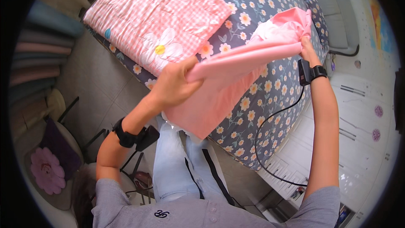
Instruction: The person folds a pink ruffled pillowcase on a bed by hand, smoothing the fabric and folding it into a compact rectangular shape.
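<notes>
A pink fabric piece [234,65], perhaps a pillowcase or folded cover, is stretched between my two hands above the bed. My left hand [175,82] grips its near-left end, thumb on top. At the far right, my right hand [307,46] pinches the opposite edge, where the cloth bunches up. Its lower part hangs down in front of my legs and shows a white fringe or trim. Beyond my left hand lies a folded pink gingham quilt [190,19] with a large white daisy on it. Some fingers are hidden behind the cloth.
The bed carries a dark blue-grey sheet [250,117] with daisies. White drawer cabinets [354,110] line the right side. Chairs stand at the left, one with a pink flower cushion [47,171], below curtains [41,50]. A black cable [256,139] runs from my right wrist.
</notes>
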`<action>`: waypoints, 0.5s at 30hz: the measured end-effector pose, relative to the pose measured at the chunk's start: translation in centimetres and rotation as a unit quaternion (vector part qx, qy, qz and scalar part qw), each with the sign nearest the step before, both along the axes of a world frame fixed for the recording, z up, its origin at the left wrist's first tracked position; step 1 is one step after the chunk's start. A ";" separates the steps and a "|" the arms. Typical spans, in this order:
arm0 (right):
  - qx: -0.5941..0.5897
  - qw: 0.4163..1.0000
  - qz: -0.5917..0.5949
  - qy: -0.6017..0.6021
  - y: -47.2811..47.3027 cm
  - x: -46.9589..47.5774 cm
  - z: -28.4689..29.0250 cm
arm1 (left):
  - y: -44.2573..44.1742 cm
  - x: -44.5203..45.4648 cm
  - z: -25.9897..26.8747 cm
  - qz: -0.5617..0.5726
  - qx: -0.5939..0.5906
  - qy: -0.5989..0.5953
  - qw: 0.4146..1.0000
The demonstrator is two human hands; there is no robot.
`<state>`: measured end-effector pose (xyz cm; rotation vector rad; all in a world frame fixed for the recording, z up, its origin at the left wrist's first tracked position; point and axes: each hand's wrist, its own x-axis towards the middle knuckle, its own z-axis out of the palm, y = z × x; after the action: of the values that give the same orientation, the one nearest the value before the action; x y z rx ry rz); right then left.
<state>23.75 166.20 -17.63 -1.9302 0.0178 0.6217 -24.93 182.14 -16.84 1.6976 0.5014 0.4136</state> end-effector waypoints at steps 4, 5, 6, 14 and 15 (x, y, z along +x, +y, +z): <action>0.037 0.989 -0.001 -0.141 -8.3 1.0 16.7 | -0.6 6.1 11.3 0.021 0.117 -0.113 0.986; 0.069 0.984 -0.015 -0.166 -13.4 3.2 20.6 | -1.9 7.9 13.9 0.011 0.131 -0.158 0.979; 0.082 0.977 -0.054 -0.189 -16.4 2.8 23.9 | -3.1 9.2 16.3 -0.022 0.164 -0.169 0.972; 0.208 0.933 -0.216 -0.197 -41.7 -8.7 17.6 | -16.5 13.7 12.4 -0.268 0.478 -0.244 0.800; 0.236 0.930 -0.246 -0.140 -43.8 -10.6 13.1 | -18.0 13.1 8.7 -0.301 0.503 -0.188 0.788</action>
<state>13.17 122.42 -4.53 -1.4463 0.1543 0.0022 -11.88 164.12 -8.15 2.5630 -0.7127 0.5683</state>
